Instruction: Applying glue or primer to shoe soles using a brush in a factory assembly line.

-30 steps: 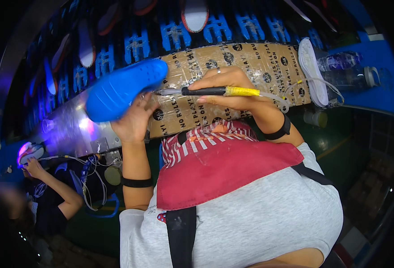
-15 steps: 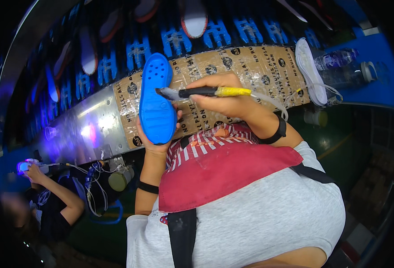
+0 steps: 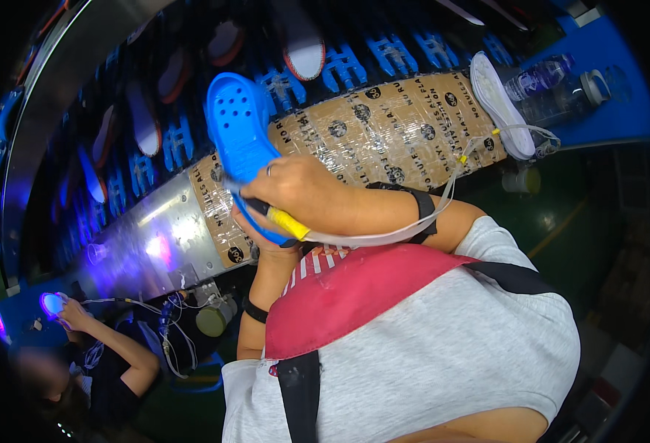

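Note:
A blue clog-type shoe (image 3: pixel 240 133) with round holes stands upright in front of my chest. My left hand (image 3: pixel 250 225) grips its lower end from below and is mostly hidden behind the shoe and my other hand. My right hand (image 3: pixel 303 188) lies across the shoe's lower part, shut on a tool with a black and yellow handle (image 3: pixel 288 223). A whitish hose (image 3: pixel 384 238) runs from the tool past my right wrist.
A tape-wrapped brown ledge (image 3: pixel 384 133) runs across in front of me. Behind it, a dark conveyor with blue holders (image 3: pixel 340 63) carries several soles. A white sole (image 3: pixel 498 103) and water bottles (image 3: pixel 539 77) lie at the right. A co-worker (image 3: pixel 111 362) sits lower left.
The blue shoe has swung from lying sideways to standing upright. My right hand with the tool has moved down and left onto the shoe's lower part.

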The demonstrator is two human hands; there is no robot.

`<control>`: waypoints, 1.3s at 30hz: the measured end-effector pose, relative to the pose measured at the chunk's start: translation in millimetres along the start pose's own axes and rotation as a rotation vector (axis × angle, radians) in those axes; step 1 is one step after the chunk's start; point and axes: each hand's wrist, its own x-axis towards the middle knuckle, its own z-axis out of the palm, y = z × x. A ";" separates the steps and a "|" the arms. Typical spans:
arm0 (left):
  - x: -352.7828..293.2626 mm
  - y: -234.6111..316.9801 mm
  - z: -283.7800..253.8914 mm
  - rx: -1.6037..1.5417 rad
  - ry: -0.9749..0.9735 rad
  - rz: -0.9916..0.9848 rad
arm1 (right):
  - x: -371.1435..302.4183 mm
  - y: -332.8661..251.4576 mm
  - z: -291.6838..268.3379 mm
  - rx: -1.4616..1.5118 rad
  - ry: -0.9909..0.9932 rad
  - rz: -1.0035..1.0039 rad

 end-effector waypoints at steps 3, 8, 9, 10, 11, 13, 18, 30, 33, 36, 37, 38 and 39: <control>-1.1 5.3 -3.3 -0.201 -0.586 -0.053 | -2.4 -3.6 -4.6 0.407 0.097 0.002; 1.3 7.2 -5.9 -0.111 -0.085 0.021 | -3.4 -2.1 -3.2 0.203 0.182 0.077; 5.4 4.2 -5.0 -0.244 -0.242 -0.032 | -6.5 -0.8 2.2 0.178 0.064 0.002; 4.6 3.9 5.8 -0.379 -0.396 -0.078 | -7.7 -3.6 4.7 0.158 -0.058 -0.077; -0.6 1.7 20.4 -0.314 -0.361 -0.068 | -9.8 -8.5 -0.5 0.171 -0.134 -0.064; 4.6 10.1 17.6 -0.257 -0.367 -0.039 | -8.6 -7.9 -3.7 0.346 -0.080 -0.054; 4.6 22.6 23.0 -0.052 -0.178 0.077 | -12.3 -4.7 -3.9 0.424 0.021 0.157; 13.2 51.5 22.0 0.025 -0.294 0.162 | -30.8 -2.7 -8.9 0.712 -0.196 0.272; 19.5 57.5 16.6 -0.037 -0.493 0.147 | -24.9 -5.7 -18.2 0.753 -0.331 0.235; 11.8 64.1 23.8 -0.058 -0.392 0.183 | -25.8 -1.5 -20.3 0.823 -0.193 0.287; 11.0 66.0 27.6 -0.057 -0.390 0.182 | -26.7 -1.6 -20.0 0.825 -0.192 0.289; 10.4 67.7 31.5 -0.048 -0.361 0.198 | -28.6 -2.2 -19.0 0.839 -0.222 0.334; 9.7 68.4 33.2 -0.040 -0.333 0.212 | -31.3 -3.1 -17.3 0.850 -0.252 0.379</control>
